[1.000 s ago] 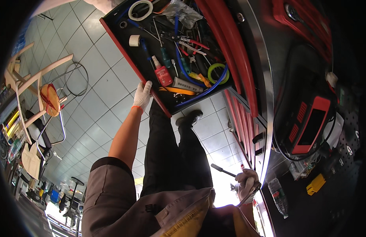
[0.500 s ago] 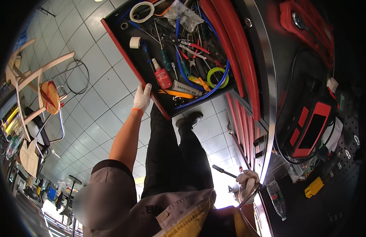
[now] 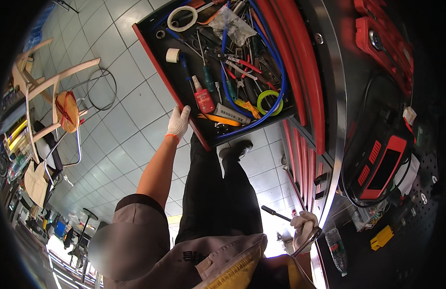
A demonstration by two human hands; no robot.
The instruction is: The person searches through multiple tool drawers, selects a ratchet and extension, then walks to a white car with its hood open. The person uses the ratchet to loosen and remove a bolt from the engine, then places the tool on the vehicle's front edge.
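White light is glaring at lower centre right, burning out detail beside the right hand (image 3: 303, 231) and glinting along the metal edge (image 3: 342, 96), while the trousers (image 3: 208, 202) and worktop (image 3: 372, 265) are lying in shadow. A sheen is brightening the floor (image 3: 131, 115) at upper left. The lens is bending straight lines toward a black rim, and a round blur is masking part of the sleeve (image 3: 141, 216), lower left.

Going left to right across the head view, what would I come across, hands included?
Wooden frame → left hand → red bottle → grey tube → green ring → right hand → clear bottle → yellow block.
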